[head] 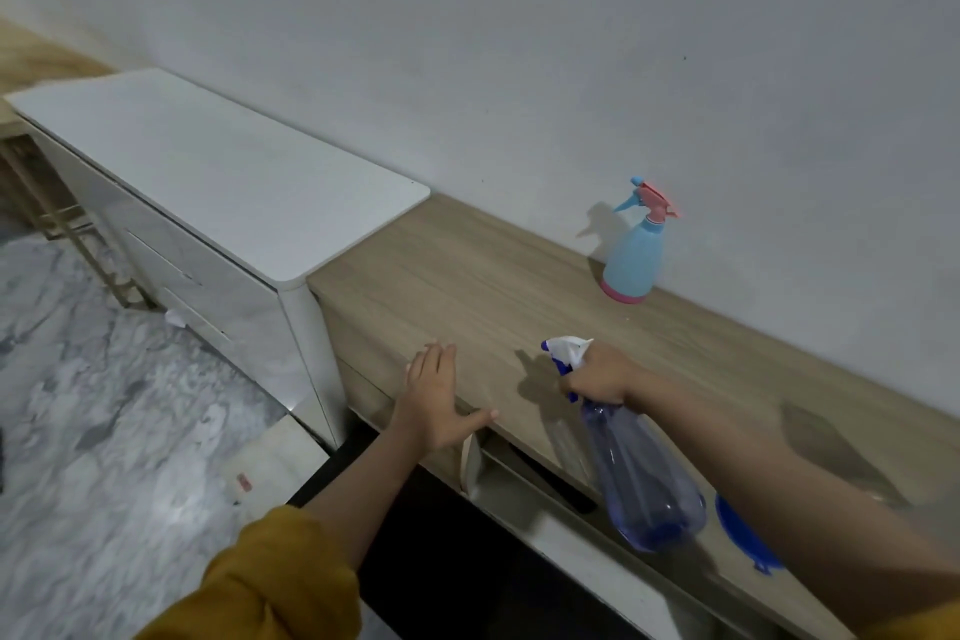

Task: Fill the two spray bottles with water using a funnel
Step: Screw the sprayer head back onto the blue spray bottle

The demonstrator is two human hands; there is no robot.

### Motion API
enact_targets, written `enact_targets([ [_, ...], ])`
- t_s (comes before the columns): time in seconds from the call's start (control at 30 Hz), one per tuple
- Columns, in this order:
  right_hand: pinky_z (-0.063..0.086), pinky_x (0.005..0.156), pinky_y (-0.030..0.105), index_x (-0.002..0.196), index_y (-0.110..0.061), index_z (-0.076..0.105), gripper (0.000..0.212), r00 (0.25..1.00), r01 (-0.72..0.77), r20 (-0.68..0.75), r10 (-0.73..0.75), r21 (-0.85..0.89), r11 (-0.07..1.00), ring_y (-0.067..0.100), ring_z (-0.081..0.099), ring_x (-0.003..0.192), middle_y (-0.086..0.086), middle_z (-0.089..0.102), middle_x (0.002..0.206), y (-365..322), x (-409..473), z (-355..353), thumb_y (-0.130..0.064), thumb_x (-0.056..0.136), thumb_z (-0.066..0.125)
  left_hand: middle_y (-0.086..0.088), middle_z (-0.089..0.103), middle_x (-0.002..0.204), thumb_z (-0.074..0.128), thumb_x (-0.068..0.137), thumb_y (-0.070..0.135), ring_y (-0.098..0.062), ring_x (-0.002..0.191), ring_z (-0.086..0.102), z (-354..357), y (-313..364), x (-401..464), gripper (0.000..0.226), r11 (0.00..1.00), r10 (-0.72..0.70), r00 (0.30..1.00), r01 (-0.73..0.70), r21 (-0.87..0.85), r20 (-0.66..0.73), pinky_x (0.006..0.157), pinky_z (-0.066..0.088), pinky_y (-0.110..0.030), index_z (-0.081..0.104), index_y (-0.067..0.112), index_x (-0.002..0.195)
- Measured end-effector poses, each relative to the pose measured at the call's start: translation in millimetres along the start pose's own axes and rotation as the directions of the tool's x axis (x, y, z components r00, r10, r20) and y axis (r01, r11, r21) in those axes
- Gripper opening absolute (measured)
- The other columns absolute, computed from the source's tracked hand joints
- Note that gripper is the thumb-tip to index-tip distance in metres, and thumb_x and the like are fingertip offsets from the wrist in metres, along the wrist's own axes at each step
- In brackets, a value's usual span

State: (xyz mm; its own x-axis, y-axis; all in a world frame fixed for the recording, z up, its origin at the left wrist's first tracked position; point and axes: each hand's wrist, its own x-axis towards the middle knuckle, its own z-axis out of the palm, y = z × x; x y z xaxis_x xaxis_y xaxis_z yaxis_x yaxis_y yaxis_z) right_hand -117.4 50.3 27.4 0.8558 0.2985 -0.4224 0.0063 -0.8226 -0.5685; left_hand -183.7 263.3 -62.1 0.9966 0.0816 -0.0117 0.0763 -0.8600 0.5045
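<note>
Your right hand (597,374) is curled round the neck of the translucent blue plastic spray bottle (644,478), just under its white and blue trigger head (566,353), and the bottle hangs tilted with its base near the front edge of the light wooden countertop (467,286). Your left hand (439,400) lies flat with fingers straight on that same front edge, holding nothing. Because the bottle looks empty and is gripped only at the neck, it could swing and knock the round blue plastic piece (743,535) lying just beside its base, probably the funnel, though your forearm hides most of it; a nudge there could push it off the edge. The trigger head still sits on the bottle, so unscrewing it one-handed risks the body twisting loose; your free hand should steady it. The second bottle, pale blue opaque plastic with a pink base and pink trigger (634,255), stands upright against the white wall (519,42), well apart. No water source shows, so carrying open bottles may mean spills on the marbled floor (104,405).
</note>
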Motion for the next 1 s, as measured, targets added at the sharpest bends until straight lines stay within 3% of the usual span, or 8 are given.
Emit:
enact_targets([
  [0.13, 0.043, 0.046, 0.019, 0.108, -0.021, 0.060, 0.037, 1.000, -0.022, 0.009, 0.022, 0.035, 0.999, 0.017, 0.055, 0.049, 0.005, 0.059, 0.066, 1, 2, 1, -0.002, 0.076, 0.058, -0.012, 0.009, 0.158, 0.062, 0.068, 0.071, -0.027, 0.146, 0.005, 2, -5, 1, 0.114, 1.000, -0.006, 1.000, 0.007, -0.017, 0.013, 0.117, 0.007, -0.046, 0.010, 0.011, 0.150],
  [0.3, 0.044, 0.058, 0.035, 0.085, -0.025, 0.055, 0.028, 0.998, -0.024, -0.060, 0.023, -0.030, 0.999, 0.026, 0.054, 0.060, 0.012, 0.054, 0.069, 8, 1, -2, 0.000, 0.072, 0.052, -0.011, 0.005, 0.159, 0.059, 0.070, 0.072, -0.028, 0.146, 0.002, 1, -6, 2, 0.113, 1.000, 0.018, 0.998, -0.018, -0.007, 0.053, 0.117, 0.005, -0.047, 0.006, 0.011, 0.150],
  [0.43, 0.041, 0.042, 0.017, 0.109, -0.002, 0.056, 0.033, 0.992, -0.069, -0.107, 0.071, 0.022, 0.997, 0.020, 0.052, 0.049, 0.013, 0.057, 0.071, 14, -1, -11, -0.001, 0.075, 0.053, -0.012, 0.005, 0.159, 0.059, 0.073, 0.069, -0.028, 0.146, 0.002, 0, 0, 1, 0.111, 0.999, 0.040, 0.997, -0.040, 0.014, 0.059, 0.117, 0.004, -0.043, 0.006, 0.010, 0.150],
  [0.5, 0.038, 0.039, 0.014, 0.120, -0.002, 0.053, 0.043, 0.991, -0.073, -0.108, 0.076, 0.030, 0.997, 0.015, 0.052, 0.046, 0.012, 0.058, 0.075, 18, -1, -14, -0.002, 0.077, 0.053, -0.012, 0.006, 0.159, 0.060, 0.074, 0.067, -0.028, 0.146, 0.003, 0, 3, 1, 0.110, 0.999, 0.045, 0.997, -0.046, 0.007, 0.059, 0.117, 0.004, -0.042, 0.006, 0.009, 0.150],
  [0.67, 0.044, 0.055, 0.036, 0.121, -0.019, 0.054, 0.050, 0.992, -0.106, -0.062, 0.112, 0.093, 0.990, 0.027, 0.056, 0.053, 0.017, 0.060, 0.070, 26, -4, -10, 0.000, 0.076, 0.050, -0.012, 0.006, 0.158, 0.060, 0.073, 0.067, -0.026, 0.146, 0.003, 2, 11, 3, 0.109, 0.998, 0.061, 0.995, -0.060, -0.021, 0.076, 0.118, 0.004, -0.042, 0.007, 0.010, 0.150],
  [0.83, 0.052, 0.058, 0.038, 0.116, -0.025, 0.053, 0.039, 0.998, -0.039, -0.053, 0.045, 0.114, 0.993, 0.018, 0.060, 0.045, 0.014, 0.067, 0.073, 24, -5, -9, -0.009, 0.080, 0.057, -0.010, 0.009, 0.158, 0.057, 0.071, 0.071, -0.025, 0.146, 0.005, 6, 22, 4, 0.110, 0.997, 0.079, 0.995, -0.078, -0.026, 0.065, 0.119, 0.008, -0.043, 0.008, 0.012, 0.150],
  [0.93, 0.047, 0.066, 0.031, 0.111, -0.005, 0.058, 0.027, 0.975, 0.072, -0.212, -0.066, 0.021, 0.997, 0.022, 0.066, 0.070, 0.013, 0.064, 0.083, 20, -7, -14, -0.018, 0.088, 0.061, -0.007, 0.019, 0.157, 0.051, 0.070, 0.075, -0.023, 0.145, 0.014, 9, 39, 3, 0.107, 0.986, 0.136, 0.991, -0.134, -0.101, 0.012, 0.118, 0.014, -0.042, 0.015, 0.011, 0.149],
  [1.0, 0.045, 0.074, 0.031, 0.125, -0.011, 0.054, 0.040, 0.936, 0.130, -0.334, -0.110, 0.037, 0.991, 0.026, 0.061, 0.086, 0.011, 0.060, 0.109, 20, -5, -19, -0.026, 0.088, 0.062, -0.006, 0.025, 0.154, 0.052, 0.072, 0.073, -0.023, 0.143, 0.020, 10, 55, 1, 0.103, 0.965, 0.156, 0.988, -0.153, -0.213, -0.005, 0.117, 0.018, -0.038, 0.019, 0.011, 0.148],
])
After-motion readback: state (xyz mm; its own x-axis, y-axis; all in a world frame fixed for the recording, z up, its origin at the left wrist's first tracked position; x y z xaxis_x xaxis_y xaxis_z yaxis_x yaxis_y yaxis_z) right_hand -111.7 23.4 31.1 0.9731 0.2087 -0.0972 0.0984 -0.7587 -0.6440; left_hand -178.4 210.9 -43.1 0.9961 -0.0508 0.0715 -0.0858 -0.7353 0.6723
